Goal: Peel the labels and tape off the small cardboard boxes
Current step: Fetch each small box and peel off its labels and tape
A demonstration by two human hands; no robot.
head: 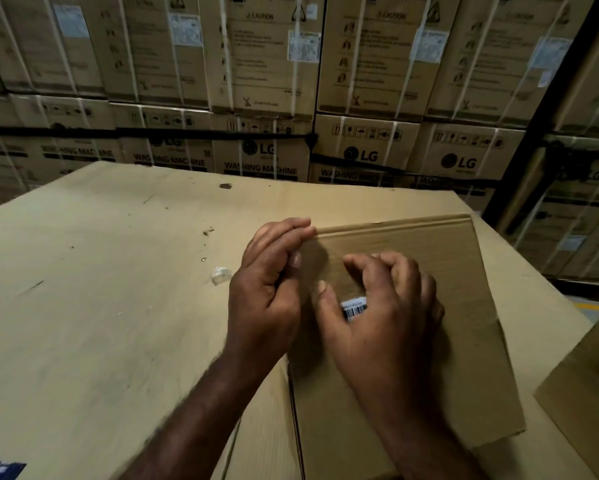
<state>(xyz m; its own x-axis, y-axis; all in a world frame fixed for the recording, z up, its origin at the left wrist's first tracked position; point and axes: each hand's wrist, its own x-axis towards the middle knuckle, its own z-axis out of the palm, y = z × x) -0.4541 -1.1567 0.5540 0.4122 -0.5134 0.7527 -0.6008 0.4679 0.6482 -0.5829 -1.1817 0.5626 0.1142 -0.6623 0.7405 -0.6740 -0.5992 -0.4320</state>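
Note:
A small flattened cardboard box [440, 271] lies on a large cardboard surface [100, 289], right of centre. My left hand [267, 289] grips the box's far left corner, fingers curled over the edge. My right hand [381, 313] rests on top of the box with fingers bent. Under its thumb and fingers shows a white barcode label [354, 308], partly lifted; I cannot tell whether it is pinched. A crumpled bit of clear tape [221, 274] lies on the surface left of my left hand.
Stacked washing-machine cartons [263, 98] form a wall behind the work surface. Another brown box [589, 386] sits at the right edge. A dark blue item [0, 470] peeks in at the bottom left. A dark rack post [540, 112] stands at the right.

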